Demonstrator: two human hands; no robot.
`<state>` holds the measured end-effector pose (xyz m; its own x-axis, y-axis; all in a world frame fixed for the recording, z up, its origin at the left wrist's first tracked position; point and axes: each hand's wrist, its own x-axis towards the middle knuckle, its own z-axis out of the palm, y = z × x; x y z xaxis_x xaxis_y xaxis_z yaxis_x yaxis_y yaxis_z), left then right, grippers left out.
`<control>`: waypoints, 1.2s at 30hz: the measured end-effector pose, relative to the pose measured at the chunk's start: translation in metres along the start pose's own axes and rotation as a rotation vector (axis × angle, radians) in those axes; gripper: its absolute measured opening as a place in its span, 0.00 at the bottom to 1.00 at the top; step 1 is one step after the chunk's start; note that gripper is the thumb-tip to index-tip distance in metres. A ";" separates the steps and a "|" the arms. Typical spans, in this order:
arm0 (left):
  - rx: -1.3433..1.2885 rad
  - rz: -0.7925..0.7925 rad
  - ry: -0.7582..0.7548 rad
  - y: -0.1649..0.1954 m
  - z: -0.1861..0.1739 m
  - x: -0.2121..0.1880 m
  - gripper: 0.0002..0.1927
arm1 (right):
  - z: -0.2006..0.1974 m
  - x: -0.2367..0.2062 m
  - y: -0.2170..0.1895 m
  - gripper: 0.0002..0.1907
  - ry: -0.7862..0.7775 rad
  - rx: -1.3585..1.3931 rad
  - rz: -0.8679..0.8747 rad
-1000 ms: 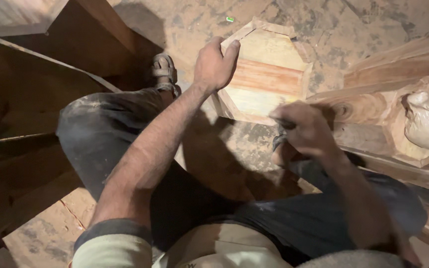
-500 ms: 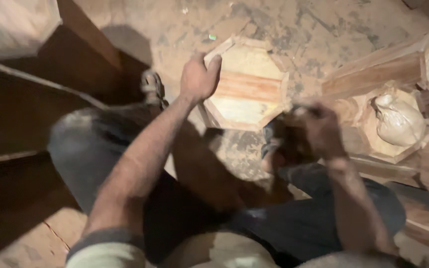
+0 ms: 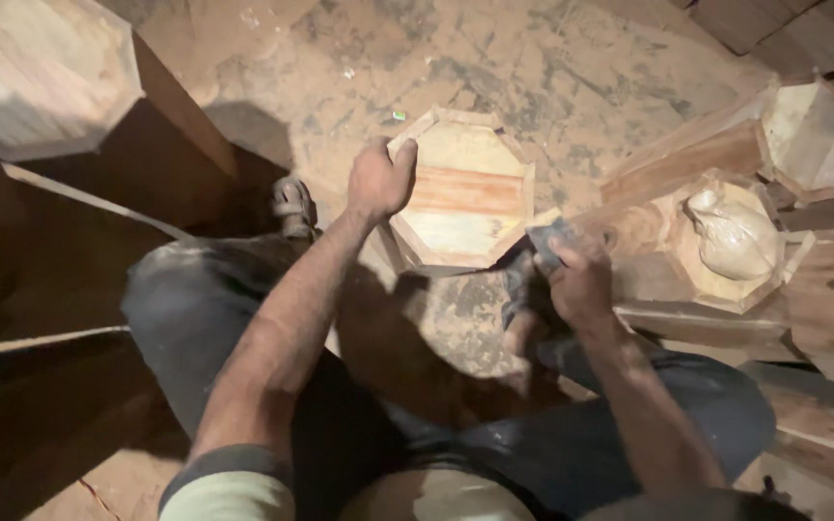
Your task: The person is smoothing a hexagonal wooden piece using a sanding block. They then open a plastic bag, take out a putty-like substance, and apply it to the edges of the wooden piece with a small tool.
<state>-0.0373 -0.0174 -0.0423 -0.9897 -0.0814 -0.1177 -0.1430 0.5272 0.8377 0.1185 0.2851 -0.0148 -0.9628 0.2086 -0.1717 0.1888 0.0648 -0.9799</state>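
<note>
Head view, looking down as I watch remotely. L hand [image 3: 378, 178]: grip closed over the upper-left rim of the octagonal wooden box [image 3: 462, 190], which stands on its side on the dusty floor [image 3: 552, 87], open face toward me, between my knees. R hand [image 3: 579, 282]: grip narrow, pinching a small grey piece, prob. sandpaper [image 3: 547, 236], just beside the box's lower-right edge; whether it touches the wood I cannot tell. To the right, near: second octagonal box [image 3: 716, 275] w/ a pale tied bag [image 3: 734, 234] inside; a third octagonal piece [image 3: 811, 135] behind it. Upper left: large octagonal wooden block [image 3: 41, 77]. Dark trousers [image 3: 205, 309] and a sandalled foot [image 3: 291, 205] left of the box.
</note>
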 end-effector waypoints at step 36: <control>0.039 0.070 -0.158 0.032 -0.050 -0.048 0.32 | -0.058 0.006 -0.076 0.14 -0.068 -0.091 0.248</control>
<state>0.0060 -0.0387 0.0162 -0.9856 0.0889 -0.1441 -0.0702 0.5597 0.8257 0.1099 0.3384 0.0649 -0.8951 0.1632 -0.4150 0.4342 0.1076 -0.8943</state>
